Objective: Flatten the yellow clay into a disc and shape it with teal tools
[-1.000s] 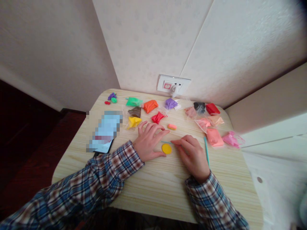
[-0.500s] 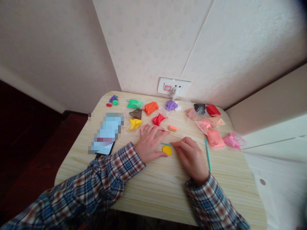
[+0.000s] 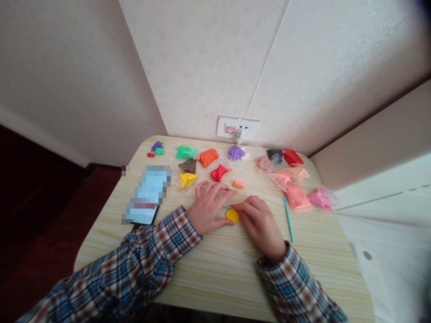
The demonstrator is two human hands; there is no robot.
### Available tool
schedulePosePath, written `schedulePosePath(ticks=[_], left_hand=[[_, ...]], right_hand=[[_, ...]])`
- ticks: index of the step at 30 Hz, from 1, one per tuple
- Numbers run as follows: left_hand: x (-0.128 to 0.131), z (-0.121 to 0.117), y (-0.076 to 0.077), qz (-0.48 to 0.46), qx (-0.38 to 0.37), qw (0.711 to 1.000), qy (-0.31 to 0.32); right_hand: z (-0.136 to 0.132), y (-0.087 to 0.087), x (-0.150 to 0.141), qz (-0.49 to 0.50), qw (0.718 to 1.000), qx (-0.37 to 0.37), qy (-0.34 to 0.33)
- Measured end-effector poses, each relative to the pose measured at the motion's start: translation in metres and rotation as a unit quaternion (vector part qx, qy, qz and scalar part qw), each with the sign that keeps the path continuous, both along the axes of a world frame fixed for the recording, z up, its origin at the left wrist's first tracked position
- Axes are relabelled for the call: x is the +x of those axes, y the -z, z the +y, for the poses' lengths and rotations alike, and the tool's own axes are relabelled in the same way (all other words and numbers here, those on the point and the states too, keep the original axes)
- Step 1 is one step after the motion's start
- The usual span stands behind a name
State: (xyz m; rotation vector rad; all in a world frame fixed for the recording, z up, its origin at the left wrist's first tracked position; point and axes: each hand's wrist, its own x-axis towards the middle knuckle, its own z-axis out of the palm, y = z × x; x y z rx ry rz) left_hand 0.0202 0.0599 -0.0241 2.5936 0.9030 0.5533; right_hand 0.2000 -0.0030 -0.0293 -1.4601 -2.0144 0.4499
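On the table (image 3: 218, 269), the left hand (image 3: 207, 208) is spread, its thumb at the near-left edge of the yellow disc (image 3: 232, 216). The right hand (image 3: 264, 226), close on the disc's other side, pinches a thin teal stick (image 3: 226, 207). The stick's long axis runs sideways just beyond the disc's far edge; whether they touch is unclear.

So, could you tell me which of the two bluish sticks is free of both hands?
The outer stick, right of the right hand; the other stick is pinched in that hand's fingers.
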Motion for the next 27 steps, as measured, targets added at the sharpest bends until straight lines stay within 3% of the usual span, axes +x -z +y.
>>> schedulePosePath(ticks=[7,12,19,27], left_hand=[[0.001,0.000,0.000,-0.005,-0.007,1.000,0.013],[0.002,-0.001,-0.001,0.001,-0.006,1.000,0.019],[-0.002,0.001,0.001,-0.006,-0.022,1.000,0.001],[0.001,0.000,0.000,-0.005,-0.027,1.000,0.011]], right_hand=[[-0.001,0.000,0.008,0.008,0.999,0.015,0.049],[0.001,-0.001,-0.001,0.017,1.000,-0.009,-0.002],[-0.001,0.004,0.015,0.009,0.999,0.004,0.046],[0.000,0.000,0.008,0.004,1.000,0.004,0.014]])
